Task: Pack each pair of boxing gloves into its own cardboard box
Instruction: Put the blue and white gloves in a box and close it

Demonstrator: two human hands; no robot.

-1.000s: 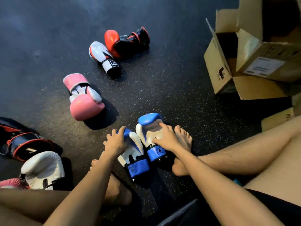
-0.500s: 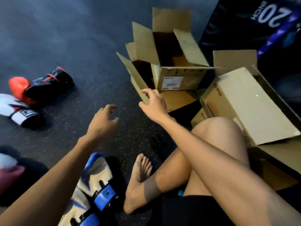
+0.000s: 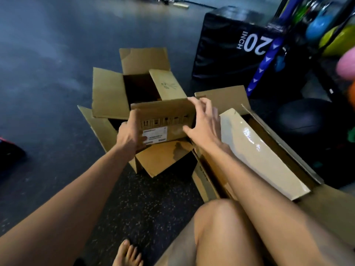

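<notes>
— Down on the dark gym floor [image 3: 48,93], grabbing the top box [image 3: 163,120]?
— Gripping its left corner with the left hand [image 3: 132,135], thumb on the label [image 3: 154,136]. Laying the right hand [image 3: 203,121] on the right corner, fingers spread wide, not curling round yet.
— Doing it well how?
— Probably closing the right fingers first, then lifting straight up, keeping it level, minding the floppy flaps [image 3: 109,93].
— Counting boxes?
— Counting three: top box, lower box [image 3: 107,131] sitting under it, big box [image 3: 259,150] just beside.
— Counting gloves?
— Seeing none for sure. Only spotting a dark red thing [image 3: 7,150] at the left edge, too cut off for telling.
</notes>
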